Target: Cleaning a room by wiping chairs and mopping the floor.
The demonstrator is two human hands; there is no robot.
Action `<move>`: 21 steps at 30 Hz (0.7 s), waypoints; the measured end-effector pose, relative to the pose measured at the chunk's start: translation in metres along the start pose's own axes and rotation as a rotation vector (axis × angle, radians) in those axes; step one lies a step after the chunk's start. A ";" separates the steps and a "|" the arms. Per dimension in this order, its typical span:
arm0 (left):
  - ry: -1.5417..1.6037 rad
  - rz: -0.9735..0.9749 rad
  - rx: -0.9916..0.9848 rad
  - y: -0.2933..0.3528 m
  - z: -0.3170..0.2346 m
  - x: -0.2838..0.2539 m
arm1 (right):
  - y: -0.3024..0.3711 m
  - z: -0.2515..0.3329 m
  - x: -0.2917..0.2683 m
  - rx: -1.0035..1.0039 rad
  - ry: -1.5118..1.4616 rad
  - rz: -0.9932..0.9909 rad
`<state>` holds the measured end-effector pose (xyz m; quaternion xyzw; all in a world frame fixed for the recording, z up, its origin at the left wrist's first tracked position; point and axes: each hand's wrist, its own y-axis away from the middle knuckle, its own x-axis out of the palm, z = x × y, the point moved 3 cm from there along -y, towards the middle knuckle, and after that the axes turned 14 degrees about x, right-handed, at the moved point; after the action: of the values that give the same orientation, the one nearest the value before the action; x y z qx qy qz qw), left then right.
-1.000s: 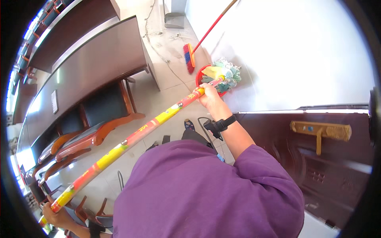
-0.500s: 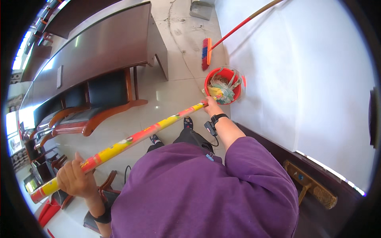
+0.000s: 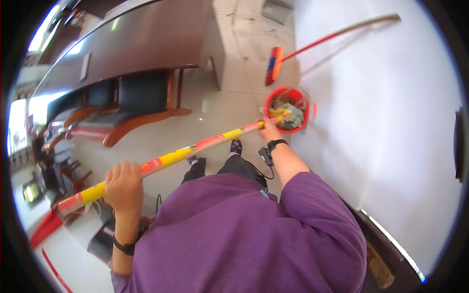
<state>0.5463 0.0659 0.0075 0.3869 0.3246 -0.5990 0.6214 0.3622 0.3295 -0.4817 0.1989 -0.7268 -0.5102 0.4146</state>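
Note:
I hold a long, slim tube (image 3: 210, 142) printed in yellow and red slantwise across my body. My left hand (image 3: 123, 189) is wrapped around it a little in from its near left end. Toward the far end my right hand (image 3: 268, 131) is closed on it, below the rim of a red bucket (image 3: 266, 108). The tube's tip reaches over the bucket, close to crumpled plastic bags (image 3: 294, 116) inside. I cannot tell whether the tip touches them.
Beyond the bucket, a red-handled broom (image 3: 274, 66) leans on the white wall (image 3: 351, 97). A dustpan (image 3: 276, 11) lies farther off. A long brown desk (image 3: 146, 39) and chairs (image 3: 141, 93) stand on the left. A dark ledge runs along the wall at lower right.
My left hand has moved right and now wraps the tube more fully, its thumb no longer sticking up. The tube has shifted right with my hands, and the whole view has turned slightly.

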 end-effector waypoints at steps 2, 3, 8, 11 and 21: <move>0.198 0.238 0.078 0.002 -0.002 0.013 | -0.003 0.005 -0.017 0.035 0.092 -0.016; 0.232 0.273 0.088 0.005 0.000 0.014 | -0.003 0.011 -0.024 0.015 0.137 -0.025; 0.352 0.415 0.062 0.017 -0.005 0.026 | -0.016 0.012 -0.029 0.068 0.067 -0.091; 0.409 0.472 0.048 0.024 -0.010 0.025 | -0.017 -0.010 -0.005 0.021 0.025 -0.162; 0.572 0.538 0.025 0.035 -0.024 0.040 | -0.015 -0.029 0.007 0.026 0.055 -0.187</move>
<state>0.5857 0.0666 -0.0357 0.6170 0.3645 -0.2866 0.6358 0.3789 0.3017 -0.4890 0.2852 -0.6999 -0.5314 0.3825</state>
